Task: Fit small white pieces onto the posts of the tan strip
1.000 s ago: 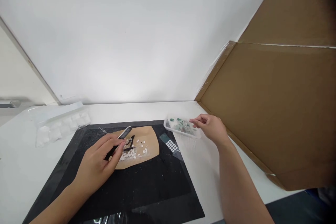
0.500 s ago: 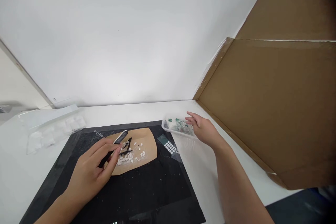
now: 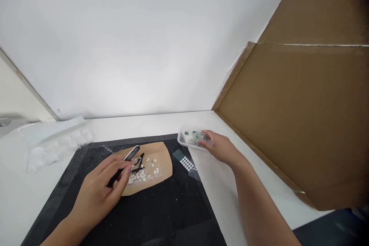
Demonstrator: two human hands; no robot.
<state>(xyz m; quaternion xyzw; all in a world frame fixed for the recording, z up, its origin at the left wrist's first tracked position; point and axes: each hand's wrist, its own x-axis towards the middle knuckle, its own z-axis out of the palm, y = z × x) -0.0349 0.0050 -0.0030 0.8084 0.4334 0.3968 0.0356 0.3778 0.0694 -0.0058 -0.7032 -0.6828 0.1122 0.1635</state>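
My left hand (image 3: 105, 184) is closed on a black nail file (image 3: 133, 153) with a pale edge, its rounded end pointing up and right. Below it lies a tan tray (image 3: 164, 159) holding many small white pieces (image 3: 141, 175) and thin black strips (image 3: 140, 161). The hand hides the tray's left part. To the right, my right hand (image 3: 220, 147) reaches into a shallow clear plastic container (image 3: 196, 147). Its thumb and index finger curve round a clear plastic bag (image 3: 203, 137) among others with green bits. The other fingers are hidden.
A black mat (image 3: 155, 215) covers the middle of the white table (image 3: 219, 188). A sheet of white rounded stickers (image 3: 187, 163) lies at its right edge. Clear moulded packaging (image 3: 57, 146) sits at left. Cardboard (image 3: 300, 115) stands along the right, a white wall (image 3: 144, 46) behind.
My right hand has lowered into the clear container, and its fingers have curved in round a bag. My left hand keeps the nail file in nearly the same place.
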